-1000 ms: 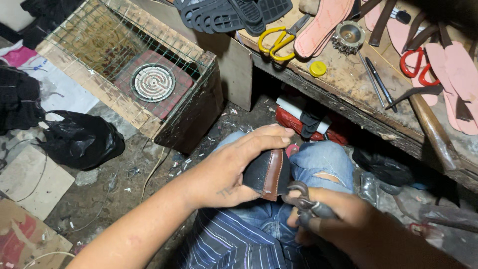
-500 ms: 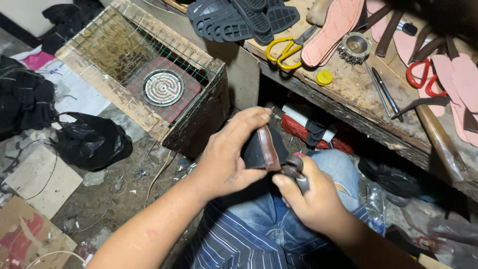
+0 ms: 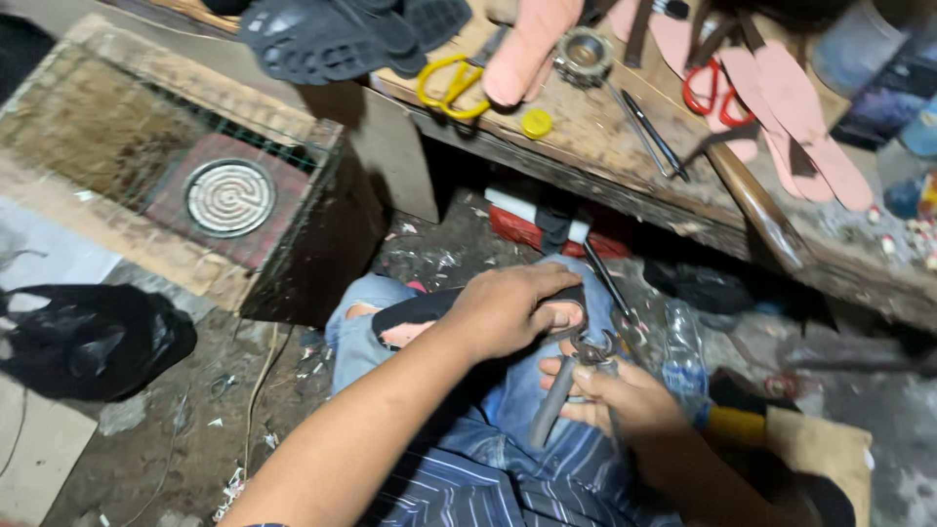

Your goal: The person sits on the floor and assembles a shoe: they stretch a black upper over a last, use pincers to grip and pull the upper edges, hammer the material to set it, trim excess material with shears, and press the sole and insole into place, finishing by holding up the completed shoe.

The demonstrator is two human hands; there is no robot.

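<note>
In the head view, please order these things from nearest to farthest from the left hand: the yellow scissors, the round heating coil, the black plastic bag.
Measured from the left hand:
1. Yellow scissors, up on the wooden bench, slightly to the left.
2. Round heating coil, inside the wooden box to the left; only somewhat farther than the scissors.
3. Black plastic bag, on the floor at the far left, clearly farthest.

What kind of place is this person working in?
Likely a small shoemaker's or cobbler's workshop: pink insoles and black soles lie on a worn wooden bench, and the right hand grips pincers.
</note>
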